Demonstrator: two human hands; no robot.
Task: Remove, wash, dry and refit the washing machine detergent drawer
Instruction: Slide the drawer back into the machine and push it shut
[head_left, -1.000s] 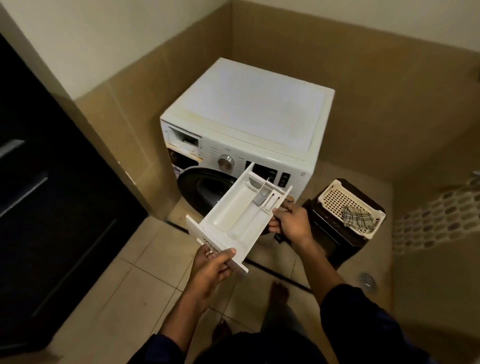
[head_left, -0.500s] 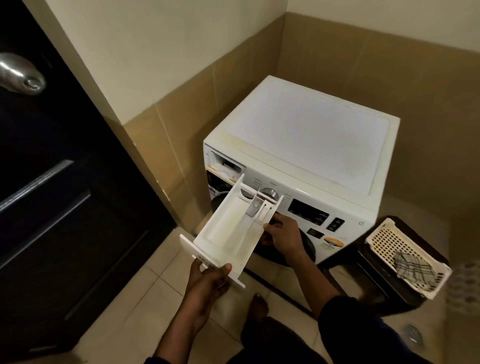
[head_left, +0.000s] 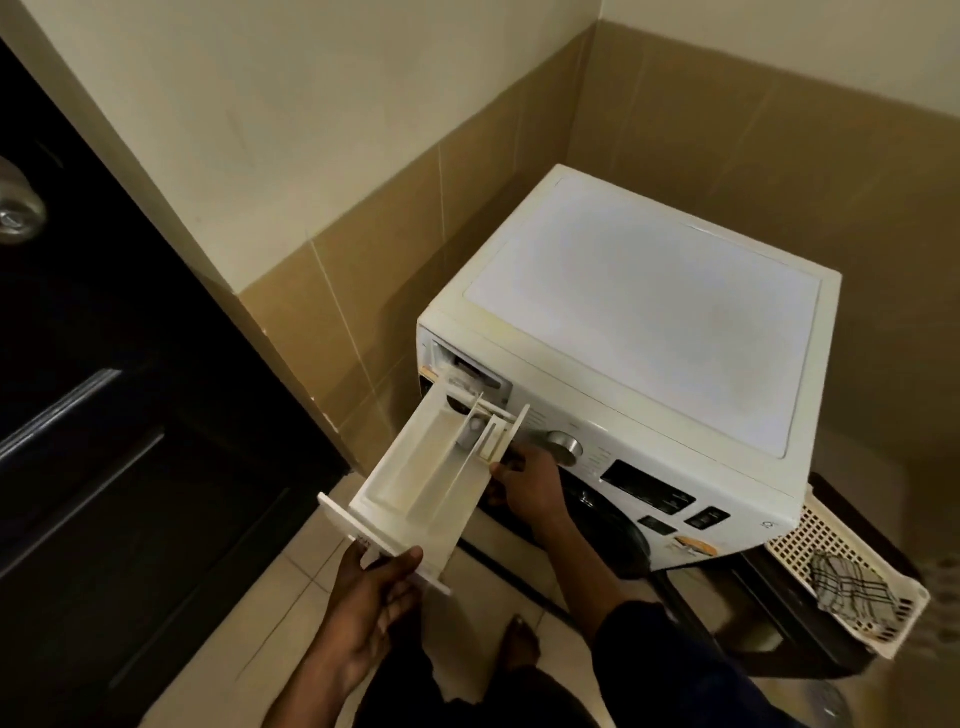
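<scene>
White plastic detergent drawer (head_left: 431, 467), held in mid-air. Points its back end toward 1 o'clock, right at the washing machine's (head_left: 639, 332) open slot (head_left: 467, 371). Left hand (head_left: 374, 587) at its 7 o'clock, thumb curled over the front panel; right hand (head_left: 524, 483) at 3 o'clock, pinching the side wall.

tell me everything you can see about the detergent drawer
The detergent drawer is white, plastic-looking, open-topped, split by lengthwise walls into compartments, with a grey insert near the rear and a flat front panel. It is held in the air, tilted, rear end at the open slot of the washing machine. The left hand grips the front panel; the right hand holds its right side.
</scene>
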